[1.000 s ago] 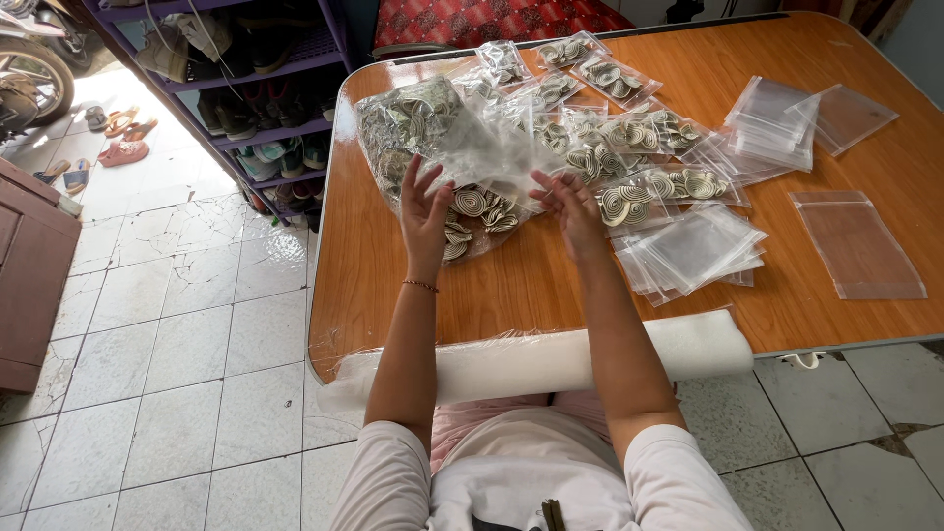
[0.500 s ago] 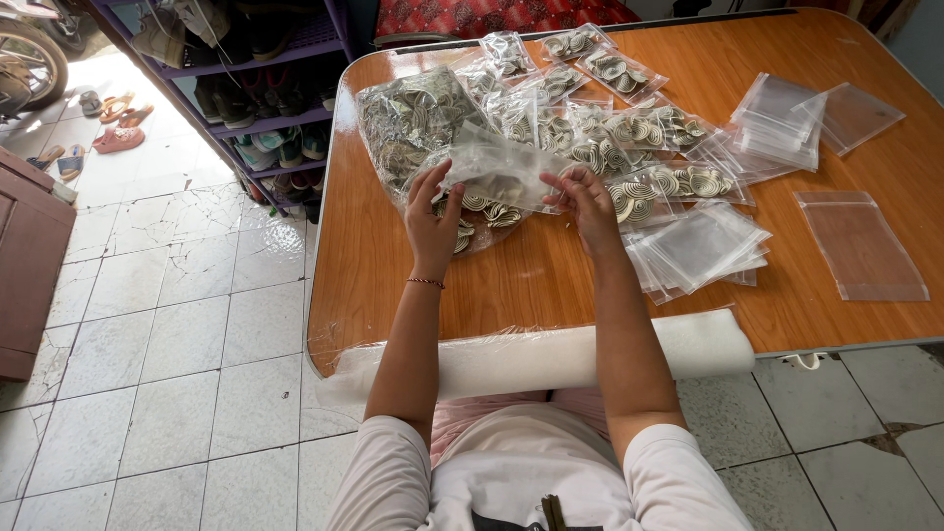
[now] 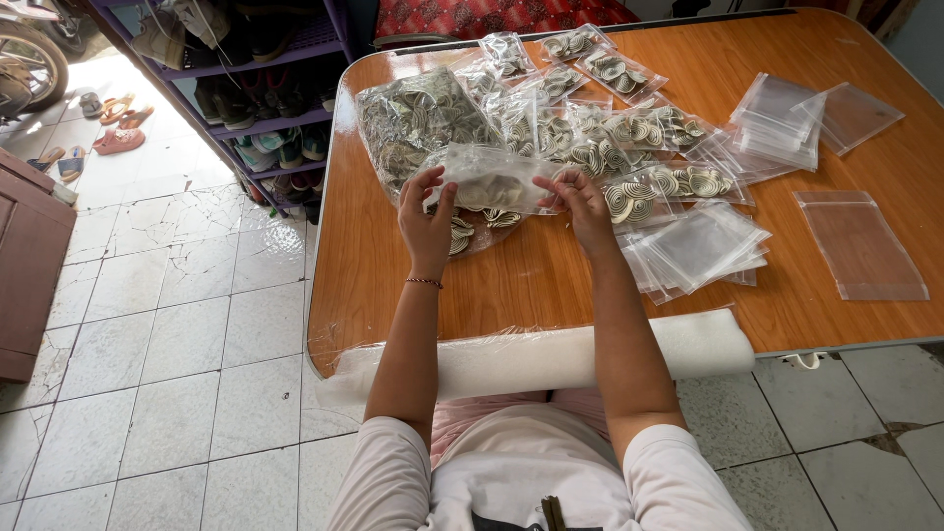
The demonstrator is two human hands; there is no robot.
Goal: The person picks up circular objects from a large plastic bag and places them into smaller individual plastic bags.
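Both hands hold one small clear plastic bag (image 3: 495,180) with pale spiral pieces in it, just above the orange wooden table (image 3: 511,285). My left hand (image 3: 427,218) pinches the bag's left end and my right hand (image 3: 580,202) pinches its right end. Loose spiral pieces (image 3: 472,224) lie on the table under the bag. A large clear sack of the same pieces (image 3: 418,123) rests just behind my left hand.
Several filled small bags (image 3: 629,133) lie spread behind my right hand. Stacks of empty clear bags (image 3: 703,246) sit to the right, with more at the far right (image 3: 860,241). A white foam roll (image 3: 551,356) pads the near table edge. A shoe rack (image 3: 256,88) stands at left.
Both hands have lifted a small bag off the pile of spiral pieces and drawn it toward me, stretched between the fingers. The view has shifted slightly.
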